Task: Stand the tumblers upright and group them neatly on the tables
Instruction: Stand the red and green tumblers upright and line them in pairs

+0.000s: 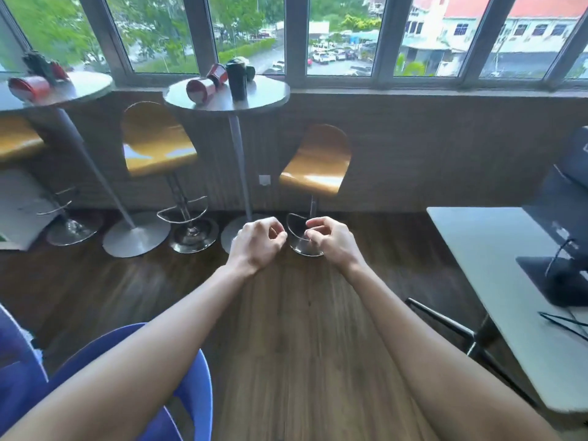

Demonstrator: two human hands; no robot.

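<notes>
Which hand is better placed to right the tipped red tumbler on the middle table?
Left, marginally. Both hands, left and right, are empty and far off; the red tumbler lies on the table's left side.

- A row of windows (343,39) runs across the top, showing trees, parked cars and a red-roofed building outside.
- Two wooden bar stools with chrome stems: one (157,144) between the two round tables, another (318,163) to the right of the middle one.
- Part of a third stool seat (17,143) shows at the left edge.
- A wall socket (264,179) sits low on the panelled wall.
- Dark wood-plank floor (302,329) fills the middle.
- A blue chair (194,380) stands at the lower left.
- A grey desk (496,281) on the right carries a dark monitor stand (563,281) and cables.
</notes>
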